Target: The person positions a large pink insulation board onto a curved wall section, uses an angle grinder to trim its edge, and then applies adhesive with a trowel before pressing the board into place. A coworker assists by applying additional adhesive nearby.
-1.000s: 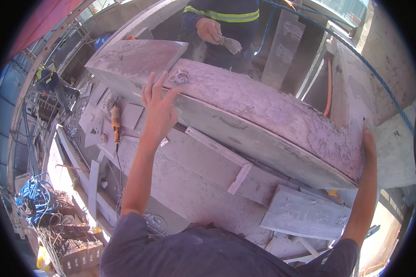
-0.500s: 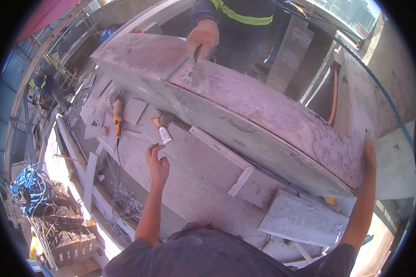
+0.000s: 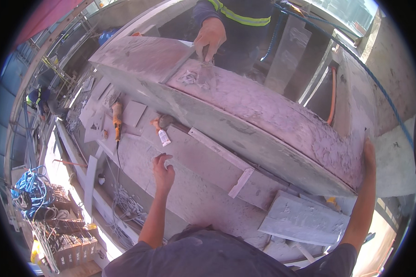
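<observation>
Head view shows the fingers of the right hand (image 3: 369, 154) pressed flat against the far right end of the long grey stone slab (image 3: 245, 115), thumb side wrapped over its edge, so the hand clasps the slab's end and steadies it where it stands tilted on its long lower edge. The left hand (image 3: 163, 171) hangs free below the slab's middle, fingers loosely curled and holding nothing, just above the dusty pale concrete surface (image 3: 194, 194). Nearest to it, between hand and slab, lies a small white tube with an orange cap (image 3: 162, 134). A thin pale stone strip (image 3: 219, 150) runs along the slab's lower edge, seemingly as a stop for it. The slab's upper face is rough, smeared with combed grey mortar that looks pinkish in the sun; its side face is smooth and flat. At the slab's upper left, another person's hand (image 3: 210, 36), in a dark sleeve with a reflective band, works a small metal tool (image 3: 207, 64) on the mortar. Left of the slab lies an orange-handled power tool (image 3: 117, 121); below its right end, a rectangular rough grey stone block (image 3: 305, 219).
</observation>
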Available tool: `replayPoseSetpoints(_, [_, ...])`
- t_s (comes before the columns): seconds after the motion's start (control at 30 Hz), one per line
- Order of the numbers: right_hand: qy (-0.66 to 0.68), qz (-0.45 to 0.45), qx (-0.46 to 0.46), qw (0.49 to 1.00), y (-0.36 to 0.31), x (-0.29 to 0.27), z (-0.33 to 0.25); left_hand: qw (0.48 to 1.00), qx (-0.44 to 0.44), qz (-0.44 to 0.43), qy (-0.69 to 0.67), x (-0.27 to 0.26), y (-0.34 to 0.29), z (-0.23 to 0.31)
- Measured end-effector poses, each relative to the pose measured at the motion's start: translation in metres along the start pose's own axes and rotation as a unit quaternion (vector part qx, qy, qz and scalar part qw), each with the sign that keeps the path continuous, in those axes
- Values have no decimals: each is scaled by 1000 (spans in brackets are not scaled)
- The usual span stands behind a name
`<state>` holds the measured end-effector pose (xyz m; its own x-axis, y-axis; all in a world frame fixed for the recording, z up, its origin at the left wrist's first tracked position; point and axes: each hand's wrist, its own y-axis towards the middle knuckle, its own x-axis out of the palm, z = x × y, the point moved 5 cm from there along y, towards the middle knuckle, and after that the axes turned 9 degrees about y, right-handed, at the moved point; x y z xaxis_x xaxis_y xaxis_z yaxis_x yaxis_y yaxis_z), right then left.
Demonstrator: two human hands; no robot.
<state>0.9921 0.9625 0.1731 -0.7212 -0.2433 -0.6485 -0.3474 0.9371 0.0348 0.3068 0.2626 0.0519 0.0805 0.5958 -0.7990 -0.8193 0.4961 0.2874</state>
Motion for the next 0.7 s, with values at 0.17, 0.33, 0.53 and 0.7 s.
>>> replayPoseSetpoints(0.17, [30, 19, -20, 999, -2, 3, -2, 1000, 7, -12, -11, 8, 0, -1])
replayPoseSetpoints(0.33, [31, 37, -26, 998, -9, -1, -11, 999, 17, -15, -23, 17, -2, 0])
replayPoseSetpoints(0.53, [12, 45, 20, 999, -11, 5, -25, 999, 23, -18, -21, 16, -1, 3])
replayPoseSetpoints(0.7, [8, 45, 16, 999, -12, 3, -21, 999, 18, -27, -11, 19, -2, 4])
